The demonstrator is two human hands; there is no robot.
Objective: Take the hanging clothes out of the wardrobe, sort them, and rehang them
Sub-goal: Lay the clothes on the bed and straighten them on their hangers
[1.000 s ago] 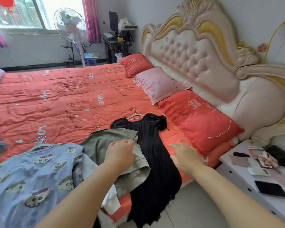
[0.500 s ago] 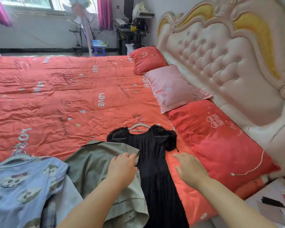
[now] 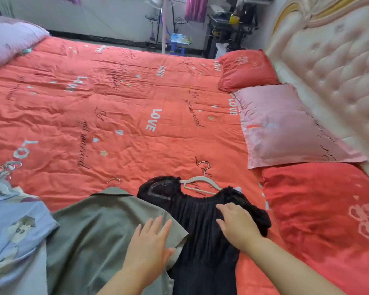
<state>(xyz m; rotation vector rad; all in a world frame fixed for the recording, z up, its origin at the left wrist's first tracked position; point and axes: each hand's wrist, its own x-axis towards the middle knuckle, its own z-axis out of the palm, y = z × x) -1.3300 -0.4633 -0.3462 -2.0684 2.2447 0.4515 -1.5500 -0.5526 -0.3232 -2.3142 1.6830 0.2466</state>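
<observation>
left hand [image 3: 149, 245] flat on green shirt [image 3: 94, 231] | right hand [image 3: 239, 227] rests on black dress [image 3: 197, 216]

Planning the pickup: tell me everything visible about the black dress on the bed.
The black dress is pleated fabric with a gathered neckline and sheer puffed sleeves. It lies flat on the red quilt, neckline away from the person, skirt running off the frame's bottom. A white hanger sits in its neck, hook on the quilt. The right hand rests on its chest near one sleeve; the olive garment overlaps its other side.
</observation>
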